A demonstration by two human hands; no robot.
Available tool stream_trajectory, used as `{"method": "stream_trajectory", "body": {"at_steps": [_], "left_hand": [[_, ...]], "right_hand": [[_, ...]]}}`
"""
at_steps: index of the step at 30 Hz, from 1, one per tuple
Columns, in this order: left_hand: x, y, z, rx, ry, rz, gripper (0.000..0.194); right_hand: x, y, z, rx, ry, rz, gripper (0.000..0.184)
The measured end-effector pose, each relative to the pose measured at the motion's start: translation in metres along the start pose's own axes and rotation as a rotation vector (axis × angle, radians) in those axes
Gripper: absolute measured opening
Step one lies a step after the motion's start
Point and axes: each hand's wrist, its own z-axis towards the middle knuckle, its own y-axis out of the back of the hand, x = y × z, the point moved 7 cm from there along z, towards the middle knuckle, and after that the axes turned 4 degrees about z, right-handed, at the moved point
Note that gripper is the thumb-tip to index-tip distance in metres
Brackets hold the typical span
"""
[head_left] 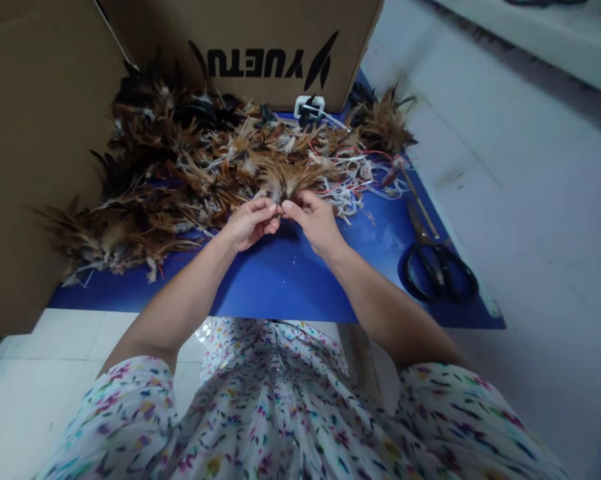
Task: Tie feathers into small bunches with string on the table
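Observation:
A bunch of brown feathers (285, 177) fans out away from me, its base pinched between both hands over the near part of the blue table. My left hand (254, 223) is closed, thumb and forefinger at the base of the bunch. From the other side my right hand (314, 219) pinches the same base, its fingertips almost meeting the left ones. Whatever ties the base is hidden by the fingers. Behind and to the left, a heap of brown and black feathers (175, 160) lies on the blue table (285, 280).
Black-handled scissors (438, 270) lie at the table's right, beside a thin stick (420, 203). White and red strings (355, 180) tangle behind my right hand. A white plastic piece (309, 107) stands before a cardboard box (260, 33). Another box (35, 167) borders the left side.

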Motion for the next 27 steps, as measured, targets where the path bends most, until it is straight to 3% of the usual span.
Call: {"method": "stream_trajectory", "body": {"at_steps": [6,11,16,19,21,25,27], "left_hand": [[0.006,-0.006,-0.001,0.016,0.040,0.028,0.024],[0.008,-0.006,-0.001,0.027,0.017,0.032,0.028],[0.003,-0.004,-0.005,-0.050,-0.026,0.076,0.027],[-0.019,0.004,-0.014,-0.135,-0.141,0.125,0.024],[-0.044,0.018,-0.026,-0.256,-0.240,0.190,0.024],[-0.105,0.065,-0.065,-0.542,-0.444,0.430,0.022],[-0.132,0.098,-0.088,-0.716,-0.463,0.604,0.019]], "right_hand": [[-0.003,0.007,0.001,-0.074,-0.064,0.148,0.037],[-0.012,0.004,0.000,-0.049,-0.132,0.145,0.035],[-0.019,0.008,0.000,-0.075,-0.169,0.129,0.037],[-0.020,0.014,0.003,-0.117,-0.170,0.149,0.040],[-0.020,0.017,0.005,-0.127,-0.159,0.136,0.040],[-0.018,0.017,0.005,-0.128,-0.141,0.085,0.038],[-0.017,0.014,0.004,-0.115,-0.133,0.065,0.038]]}}
